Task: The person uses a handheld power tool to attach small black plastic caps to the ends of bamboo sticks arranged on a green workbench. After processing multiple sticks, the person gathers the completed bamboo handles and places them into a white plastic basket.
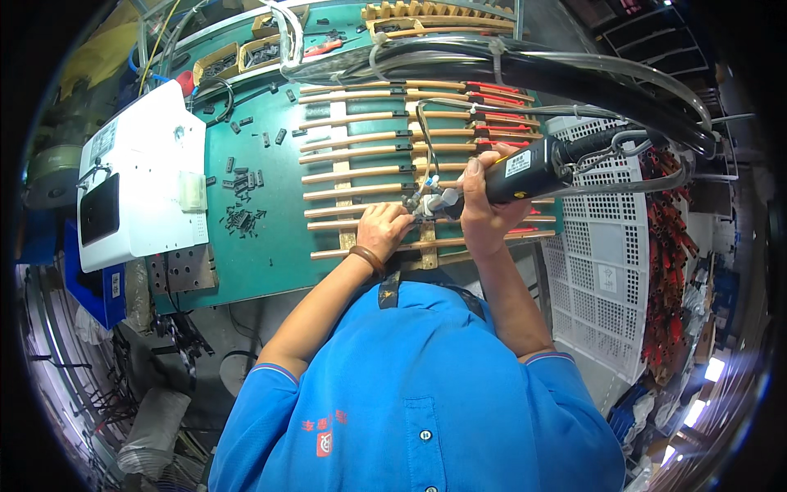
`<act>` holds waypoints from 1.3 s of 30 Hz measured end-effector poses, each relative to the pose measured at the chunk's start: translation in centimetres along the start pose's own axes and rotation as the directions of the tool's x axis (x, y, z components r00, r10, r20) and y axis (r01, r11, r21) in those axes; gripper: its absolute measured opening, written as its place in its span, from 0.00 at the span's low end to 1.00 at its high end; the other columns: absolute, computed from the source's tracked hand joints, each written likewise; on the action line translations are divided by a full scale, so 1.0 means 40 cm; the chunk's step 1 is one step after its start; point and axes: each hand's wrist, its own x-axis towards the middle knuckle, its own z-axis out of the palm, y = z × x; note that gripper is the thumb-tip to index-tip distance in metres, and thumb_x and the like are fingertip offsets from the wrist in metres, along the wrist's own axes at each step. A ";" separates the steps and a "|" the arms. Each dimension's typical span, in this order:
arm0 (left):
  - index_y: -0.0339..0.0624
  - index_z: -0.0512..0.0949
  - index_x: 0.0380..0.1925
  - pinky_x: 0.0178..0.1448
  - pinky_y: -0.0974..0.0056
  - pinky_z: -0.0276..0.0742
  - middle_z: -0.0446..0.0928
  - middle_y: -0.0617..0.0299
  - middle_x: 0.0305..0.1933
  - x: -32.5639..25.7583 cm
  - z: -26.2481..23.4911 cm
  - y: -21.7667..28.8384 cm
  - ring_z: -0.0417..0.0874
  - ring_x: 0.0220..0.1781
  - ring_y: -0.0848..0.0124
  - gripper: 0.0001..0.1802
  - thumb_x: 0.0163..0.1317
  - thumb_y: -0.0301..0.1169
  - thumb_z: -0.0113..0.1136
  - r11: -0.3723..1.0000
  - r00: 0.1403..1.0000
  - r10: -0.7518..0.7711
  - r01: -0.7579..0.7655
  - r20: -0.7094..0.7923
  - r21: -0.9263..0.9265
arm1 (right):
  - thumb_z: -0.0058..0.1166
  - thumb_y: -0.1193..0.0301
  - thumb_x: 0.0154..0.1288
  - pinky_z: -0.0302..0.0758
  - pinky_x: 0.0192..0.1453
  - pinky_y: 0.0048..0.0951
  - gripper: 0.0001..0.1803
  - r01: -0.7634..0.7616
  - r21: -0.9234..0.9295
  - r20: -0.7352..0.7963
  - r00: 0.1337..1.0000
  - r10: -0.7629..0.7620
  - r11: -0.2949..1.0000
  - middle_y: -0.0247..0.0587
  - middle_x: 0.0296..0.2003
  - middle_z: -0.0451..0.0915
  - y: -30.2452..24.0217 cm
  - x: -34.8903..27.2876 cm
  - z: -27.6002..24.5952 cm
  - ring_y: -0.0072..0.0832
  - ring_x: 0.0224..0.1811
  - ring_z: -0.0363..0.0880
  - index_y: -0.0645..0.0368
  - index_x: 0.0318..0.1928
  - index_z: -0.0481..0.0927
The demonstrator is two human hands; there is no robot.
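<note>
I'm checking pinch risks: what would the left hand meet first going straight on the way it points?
Likely the grey nose of the black power driver, just ahead of the left hand; depth is hard to judge.

Wooden strips [352,192] partly hidden behind right hand [490,215]

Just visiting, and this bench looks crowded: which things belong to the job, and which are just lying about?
Part of the work, it seems:
black power tool in the right hand
tan rods, by the left hand
black fittings on the rods
loose black pieces, perhaps spare parts

Apparently just lying about:
red-handled tool at the far side
blue bin, left
white perforated crate, right
</note>
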 end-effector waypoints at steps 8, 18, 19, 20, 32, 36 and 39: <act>0.49 0.79 0.29 0.43 0.60 0.69 0.76 0.66 0.35 0.000 0.000 0.000 0.76 0.39 0.65 0.08 0.47 0.33 0.66 1.000 1.000 0.010 -0.009 -0.017 0.008 | 0.49 0.89 0.60 0.75 0.35 0.18 0.23 0.052 -0.108 0.050 0.998 -0.047 0.993 0.37 0.36 0.73 0.012 -0.009 -0.002 0.15 0.30 0.71 0.63 0.55 0.62; 0.47 0.77 0.24 0.41 0.58 0.70 0.73 0.62 0.28 0.000 -0.003 0.003 0.75 0.36 0.61 0.09 0.46 0.34 0.67 1.000 0.999 0.022 -0.021 -0.027 0.020 | 0.51 0.89 0.59 0.74 0.35 0.18 0.23 0.139 -0.196 0.158 0.982 -0.108 0.971 0.37 0.36 0.72 0.038 -0.049 0.000 0.15 0.32 0.69 0.63 0.54 0.63; 0.46 0.77 0.24 0.41 0.58 0.70 0.73 0.61 0.27 -0.002 -0.001 0.001 0.75 0.35 0.61 0.09 0.45 0.33 0.67 1.000 0.999 0.026 -0.026 -0.027 0.012 | 0.51 0.90 0.59 0.74 0.35 0.18 0.23 0.136 -0.176 0.151 0.982 -0.109 0.975 0.37 0.36 0.72 0.042 -0.052 -0.001 0.14 0.32 0.70 0.63 0.54 0.63; 0.46 0.76 0.24 0.41 0.57 0.70 0.73 0.61 0.27 -0.004 0.001 -0.001 0.75 0.35 0.60 0.09 0.45 0.33 0.68 1.000 0.999 0.030 -0.030 -0.028 0.003 | 0.50 0.90 0.59 0.74 0.35 0.18 0.23 0.132 -0.156 0.144 0.983 -0.110 0.979 0.36 0.36 0.72 0.044 -0.055 -0.002 0.14 0.32 0.70 0.64 0.54 0.63; 0.46 0.73 0.27 0.43 0.59 0.71 0.74 0.61 0.32 -0.002 0.015 -0.012 0.76 0.38 0.61 0.13 0.43 0.31 0.68 0.999 0.998 0.051 -0.050 -0.042 0.016 | 0.53 0.84 0.61 0.76 0.32 0.22 0.20 -0.058 0.089 -0.076 0.995 0.065 0.994 0.35 0.32 0.75 -0.030 0.061 0.018 0.19 0.26 0.74 0.65 0.52 0.65; 0.46 0.73 0.27 0.43 0.58 0.72 0.74 0.57 0.34 -0.010 0.002 0.004 0.77 0.39 0.61 0.12 0.44 0.32 0.67 0.997 0.999 0.036 -0.038 0.032 0.064 | 0.54 0.84 0.59 0.75 0.31 0.23 0.21 -0.004 0.037 -0.062 0.998 0.006 0.999 0.37 0.33 0.74 -0.086 0.110 -0.006 0.20 0.25 0.73 0.66 0.53 0.66; 0.45 0.72 0.29 0.46 0.58 0.73 0.75 0.55 0.38 -0.024 0.031 -0.009 0.77 0.42 0.59 0.15 0.43 0.35 0.68 0.998 0.999 0.028 -0.031 0.041 0.057 | 0.56 0.83 0.59 0.74 0.29 0.20 0.20 -0.005 0.103 -0.074 0.997 0.013 0.995 0.34 0.28 0.76 -0.107 0.098 0.006 0.17 0.23 0.72 0.66 0.52 0.68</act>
